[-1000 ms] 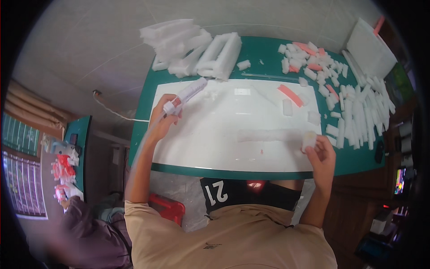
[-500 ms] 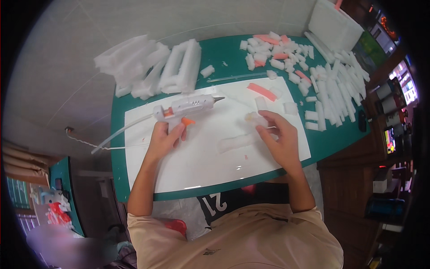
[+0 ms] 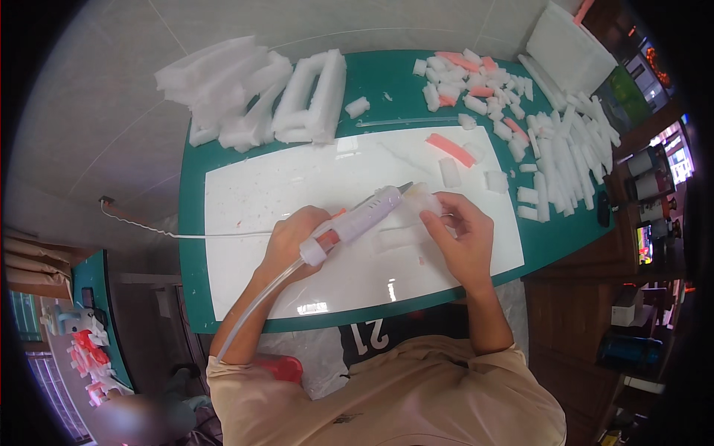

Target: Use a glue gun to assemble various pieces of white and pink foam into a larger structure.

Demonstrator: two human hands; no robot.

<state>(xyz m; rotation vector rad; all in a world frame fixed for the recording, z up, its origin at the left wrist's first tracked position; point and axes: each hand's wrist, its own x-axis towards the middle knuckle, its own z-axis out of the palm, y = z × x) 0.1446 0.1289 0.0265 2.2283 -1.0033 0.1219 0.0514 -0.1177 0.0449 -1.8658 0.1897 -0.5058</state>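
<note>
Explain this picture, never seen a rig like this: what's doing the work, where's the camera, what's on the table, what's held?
There's no machine: these are a person's bare hands. The camera is worn on the head and looks down; its fisheye lens bends straight edges. The left hand holds a glue gun, its nozzle at a white foam piece in the right hand; whether they touch is unclear. Below them, a white board lies on a green table, with a pink strip on it. Hollow foam frames stand at back left; foam strips lie at the right.
</note>
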